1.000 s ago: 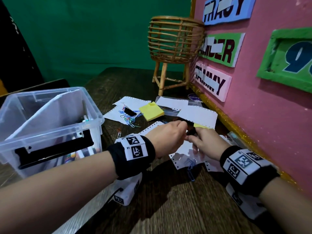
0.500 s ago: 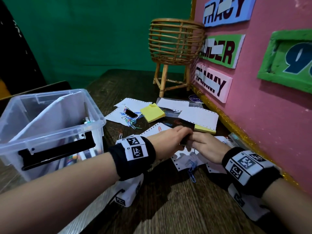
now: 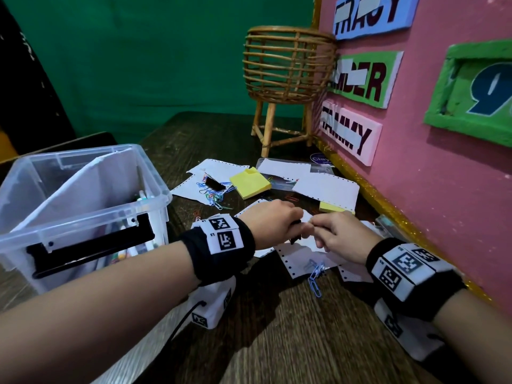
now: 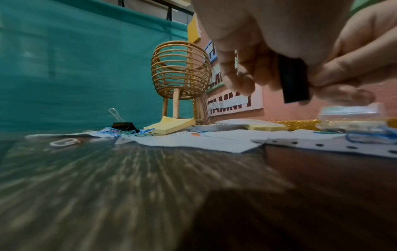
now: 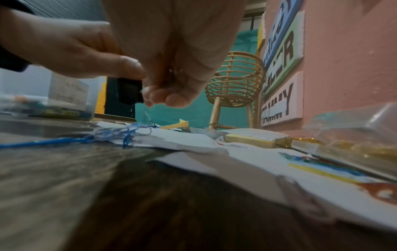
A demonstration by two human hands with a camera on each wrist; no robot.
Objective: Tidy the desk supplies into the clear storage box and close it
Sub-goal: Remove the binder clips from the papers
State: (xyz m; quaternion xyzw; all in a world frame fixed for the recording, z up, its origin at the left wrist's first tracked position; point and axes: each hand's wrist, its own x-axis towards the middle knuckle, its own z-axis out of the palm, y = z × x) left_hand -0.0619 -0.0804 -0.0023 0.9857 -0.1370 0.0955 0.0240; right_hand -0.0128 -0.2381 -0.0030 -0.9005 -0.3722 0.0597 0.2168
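Observation:
My left hand (image 3: 273, 227) and right hand (image 3: 336, 236) meet over loose white papers (image 3: 302, 259) at the desk's middle. Together they pinch a small black binder clip (image 4: 294, 79), also seen in the right wrist view as the black clip (image 5: 128, 90). The left fingers (image 4: 240, 68) curl round its left side, and the right fingertips (image 5: 169, 98) pinch its other edge. The clear storage box (image 3: 155, 187) stands open at the left, with paper and pens inside.
A second black binder clip (image 3: 214, 184), coloured paper clips (image 3: 214, 199), two yellow sticky pads (image 3: 249, 182) and more sheets lie behind my hands. Blue paper clips (image 3: 315, 277) lie in front. A rattan basket stand (image 3: 288, 65) and pink wall (image 3: 443, 203) close off the right.
Both hands stay joined on the clip and have drifted slightly down and toward me. The clip now shows under my left fingers.

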